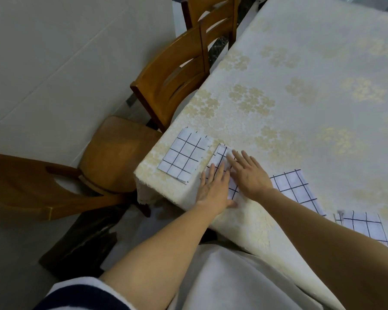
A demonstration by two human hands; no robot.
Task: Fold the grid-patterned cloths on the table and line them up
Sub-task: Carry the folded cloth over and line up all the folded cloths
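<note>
Chairs of wood [112, 153] are seen at the left of the frame, beside a table covered by a cream floral tablecloth [300, 108]. Near the table's left corner a folded grid cloth [184, 156] is laid flat. Just right of it, a second folded grid cloth [221, 156] is pressed down by the left hand [213, 186] and the right hand [249, 173], both with fingers flat and extended, nothing being grasped. Further right, an unfolded grid cloth [293, 186] is partly hidden by the right forearm, and another grid cloth [363, 224] is seen at the lower right.
</note>
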